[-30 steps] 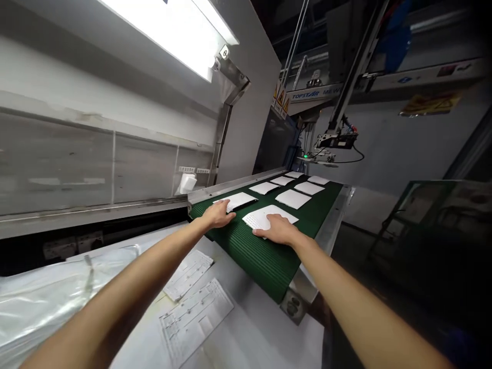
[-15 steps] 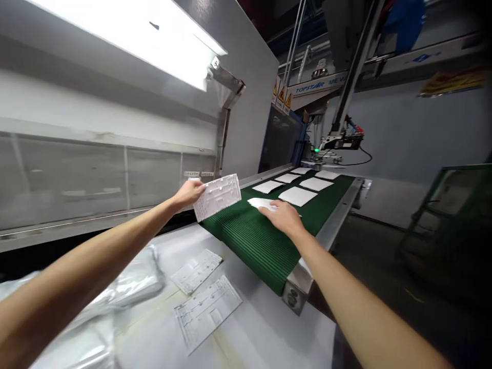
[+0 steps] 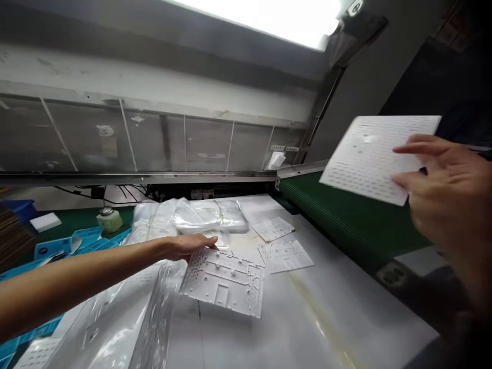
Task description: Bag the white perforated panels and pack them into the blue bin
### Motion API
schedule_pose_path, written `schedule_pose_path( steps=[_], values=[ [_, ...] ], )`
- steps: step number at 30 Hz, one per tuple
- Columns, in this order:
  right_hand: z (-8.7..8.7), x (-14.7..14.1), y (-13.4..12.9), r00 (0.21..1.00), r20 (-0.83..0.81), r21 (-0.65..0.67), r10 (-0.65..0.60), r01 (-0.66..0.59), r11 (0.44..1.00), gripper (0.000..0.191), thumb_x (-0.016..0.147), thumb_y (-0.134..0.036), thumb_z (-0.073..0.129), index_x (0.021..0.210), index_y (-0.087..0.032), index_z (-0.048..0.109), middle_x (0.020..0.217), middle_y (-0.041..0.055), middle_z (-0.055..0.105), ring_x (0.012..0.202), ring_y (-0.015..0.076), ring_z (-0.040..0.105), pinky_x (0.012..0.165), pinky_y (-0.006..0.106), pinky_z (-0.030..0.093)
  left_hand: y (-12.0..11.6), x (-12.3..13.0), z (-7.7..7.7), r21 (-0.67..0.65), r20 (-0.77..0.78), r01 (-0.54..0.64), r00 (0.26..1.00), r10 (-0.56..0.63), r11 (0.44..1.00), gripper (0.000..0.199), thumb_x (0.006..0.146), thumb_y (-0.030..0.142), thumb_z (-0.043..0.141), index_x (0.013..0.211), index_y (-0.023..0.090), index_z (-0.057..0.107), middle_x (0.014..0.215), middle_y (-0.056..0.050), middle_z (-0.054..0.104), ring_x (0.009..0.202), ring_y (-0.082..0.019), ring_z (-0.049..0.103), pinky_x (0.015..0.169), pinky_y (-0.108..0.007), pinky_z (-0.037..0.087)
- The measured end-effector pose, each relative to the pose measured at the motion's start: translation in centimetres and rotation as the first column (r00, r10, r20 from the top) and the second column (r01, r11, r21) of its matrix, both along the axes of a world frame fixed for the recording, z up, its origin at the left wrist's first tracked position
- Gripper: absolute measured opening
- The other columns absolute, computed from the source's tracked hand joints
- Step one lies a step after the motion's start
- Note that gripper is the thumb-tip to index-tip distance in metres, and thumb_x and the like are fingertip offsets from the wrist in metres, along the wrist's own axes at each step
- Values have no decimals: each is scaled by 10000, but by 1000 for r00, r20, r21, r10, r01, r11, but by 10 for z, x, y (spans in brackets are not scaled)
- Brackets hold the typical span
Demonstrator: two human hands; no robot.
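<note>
My left hand [image 3: 194, 245] grips the upper left corner of a white molded panel [image 3: 226, 282], held low over the white-covered table. On the right, my right hand [image 3: 442, 174] pinches another white panel [image 3: 376, 154] with rows of small slots, raised above the green conveyor belt [image 3: 346, 220]. Two more white panels, one [image 3: 273, 229] behind the other [image 3: 286, 255], lie on the table [image 3: 269, 338] beside the belt.
Bundles of clear plastic bags [image 3: 211, 215] lie behind my left hand, and more plastic [image 3: 126, 318] covers the near left. Farther left are blue pieces [image 3: 73, 243] and a small jar [image 3: 109, 219]. A metal-framed machine wall runs along the back.
The view has swung left. My right hand has lifted a panel off the belt. My left hand has brought its panel from beside the belt to low over the table.
</note>
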State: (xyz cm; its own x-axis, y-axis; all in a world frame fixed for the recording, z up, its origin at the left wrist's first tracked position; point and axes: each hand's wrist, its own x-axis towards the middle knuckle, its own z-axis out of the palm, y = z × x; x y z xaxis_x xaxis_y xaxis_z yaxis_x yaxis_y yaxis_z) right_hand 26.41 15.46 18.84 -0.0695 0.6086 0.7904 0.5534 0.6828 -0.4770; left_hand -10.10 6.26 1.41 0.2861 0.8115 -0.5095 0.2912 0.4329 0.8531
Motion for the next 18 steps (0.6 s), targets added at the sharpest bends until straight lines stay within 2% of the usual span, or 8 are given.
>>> schedule_pose_path(
  steps=[1, 4, 6, 9, 11, 13, 15, 18],
  values=[
    [-12, -18, -32, 989, -73, 40, 131, -128, 991, 362, 781, -126, 499, 1062, -344, 563, 1319, -34, 472, 1267, 201, 409, 1090, 330, 306, -2, 0, -8, 0, 0, 34, 999, -34, 999, 619, 786, 679, 402, 1057, 174, 637, 1066, -124, 658, 861, -242, 629, 689, -320, 475],
    [-74, -58, -112, 956, -113, -175, 269, -286, 942, 271, 806, -154, 514, 1017, -311, 580, 1314, -14, 500, 1236, 247, 457, 1039, 440, 399, -3, 4, -28, 20, 10, 109, 994, -109, 994, 610, 811, 670, 354, 1054, 181, 627, 1095, -118, 646, 893, -236, 621, 699, -315, 471],
    [-126, -72, -145, 911, 44, -337, 411, -374, 864, 247, 838, -148, 476, 994, -308, 582, 1309, 14, 513, 1215, 248, 482, 954, 419, 487, -3, 5, -37, 46, -5, 166, 986, -166, 985, 552, 813, 633, 399, 1053, 188, 621, 1107, -108, 642, 893, -231, 620, 707, -315, 471],
    [-182, -79, -167, 655, 395, -278, 644, -583, 763, 262, 842, -94, 437, 1028, -221, 572, 1295, 114, 523, 1243, 263, 450, 971, 418, 465, -2, 6, -40, 83, -55, 252, 967, -248, 964, 526, 798, 601, 456, 1068, 181, 621, 1132, -111, 636, 913, -238, 612, 724, -320, 471],
    [-197, -82, -170, 447, 610, -243, 654, -680, 692, 187, 853, -150, 488, 1015, -175, 578, 1226, 153, 574, 1232, 267, 457, 973, 406, 454, -3, 8, -38, 83, -66, 281, 959, -276, 956, 570, 801, 631, 423, 1092, 184, 624, 1186, -110, 612, 975, -247, 593, 757, -324, 467],
    [-199, -86, -169, 289, 729, -272, 621, -711, 649, 137, 866, -213, 517, 968, -164, 594, 1178, 148, 612, 1202, 250, 488, 941, 371, 477, -6, 11, -36, 96, -80, 314, 948, -307, 945, 590, 810, 653, 385, 1096, 200, 634, 1239, -91, 583, 1044, -246, 563, 813, -326, 451],
    [-197, -88, -166, 196, 782, -309, 592, -703, 641, 118, 881, -182, 496, 930, -160, 601, 1194, 127, 611, 1202, 231, 489, 927, 352, 487, -11, 16, -35, 122, -101, 349, 936, -338, 929, 572, 809, 651, 397, 1059, 207, 660, 1245, -70, 583, 1075, -235, 545, 867, -317, 426],
    [-204, -86, -162, 161, 829, -293, 536, -691, 661, 159, 882, -109, 475, 973, -144, 600, 1281, 103, 554, 1281, 251, 393, 977, 380, 452, -18, 23, -36, 146, -142, 384, 920, -365, 912, 576, 796, 659, 417, 997, 192, 690, 1151, -60, 640, 1010, -225, 570, 850, -298, 430]
  ],
)
